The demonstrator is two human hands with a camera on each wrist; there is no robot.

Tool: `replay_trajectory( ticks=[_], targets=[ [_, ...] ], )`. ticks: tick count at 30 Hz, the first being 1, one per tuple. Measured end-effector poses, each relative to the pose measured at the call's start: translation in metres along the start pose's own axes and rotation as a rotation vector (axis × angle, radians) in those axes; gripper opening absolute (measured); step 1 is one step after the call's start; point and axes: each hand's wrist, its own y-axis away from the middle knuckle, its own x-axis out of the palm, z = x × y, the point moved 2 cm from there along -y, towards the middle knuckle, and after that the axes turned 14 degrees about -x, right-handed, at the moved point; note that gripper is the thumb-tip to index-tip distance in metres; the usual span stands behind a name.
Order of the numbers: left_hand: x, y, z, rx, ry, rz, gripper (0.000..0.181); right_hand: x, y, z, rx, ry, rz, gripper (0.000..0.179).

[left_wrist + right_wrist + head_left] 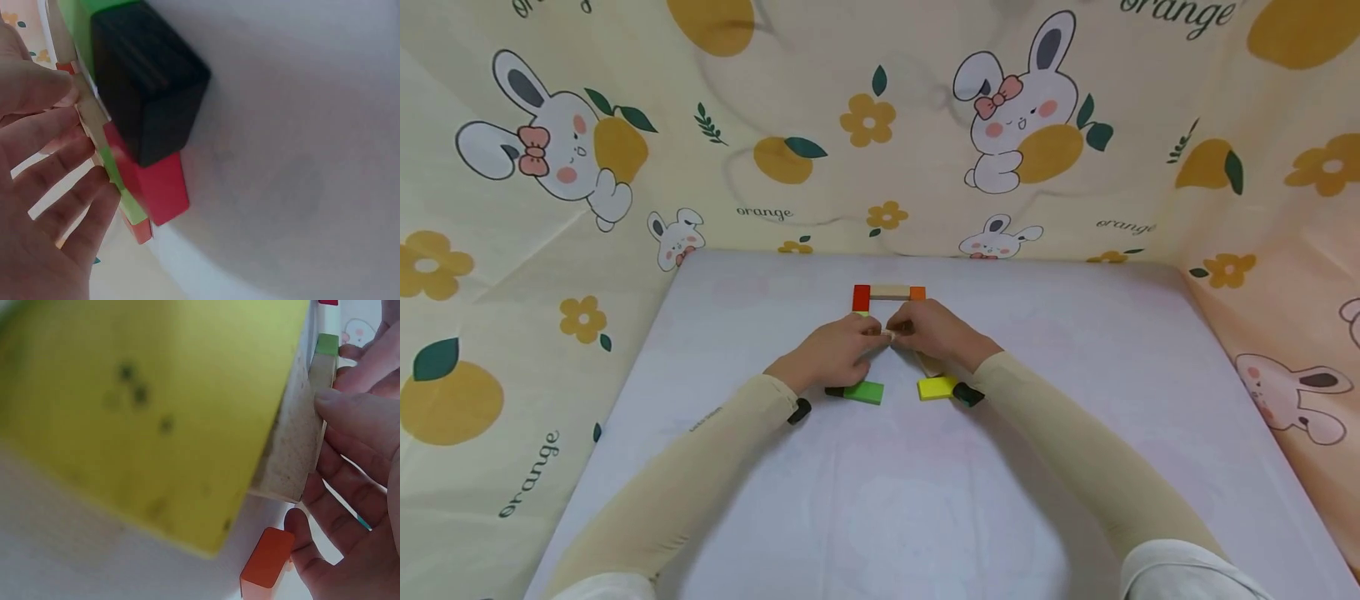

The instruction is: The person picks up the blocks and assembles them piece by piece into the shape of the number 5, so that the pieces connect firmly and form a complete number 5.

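Note:
Both hands meet in the middle of a block figure on the white table. My left hand (838, 348) pinches the left end of a light wooden block (888, 334), thumb and forefinger on it in the left wrist view. From the other side my right hand (936, 329) pinches the same block, its thumb against the wood in the right wrist view. A light green block (861, 314) and a red block (861, 297) stand just beyond the left fingers. Under the right hand lies a slanting wooden block (929, 365). My hands hide much of the figure's middle.
A long wooden block (890, 292) and an orange block (917, 293) form the far side. Nearer me lie a green block (865, 392) with a black block (147, 81) beside it, and a yellow block (936, 387). Printed cloth (820, 100) surrounds the table.

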Motion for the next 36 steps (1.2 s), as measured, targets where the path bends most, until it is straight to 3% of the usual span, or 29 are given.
replay_trajectory(
  ticks=[14, 18, 28, 36],
  targets=[
    [0.0, 0.003, -0.002, 0.005, -0.051, -0.027, 0.055, 0.004, -0.003, -0.001, -0.004, -0.002, -0.007, 0.03],
    [0.0, 0.004, -0.003, 0.009, -0.057, -0.031, 0.055, 0.001, 0.0, -0.003, 0.025, 0.001, -0.045, 0.034],
    [-0.001, 0.002, -0.005, -0.03, -0.064, 0.0, 0.057, -0.041, 0.028, -0.02, 0.085, 0.004, -0.201, 0.033],
    [-0.002, 0.0, -0.007, -0.051, -0.068, 0.021, 0.057, -0.043, 0.053, -0.04, 0.176, -0.006, -0.194, 0.037]
  ],
)
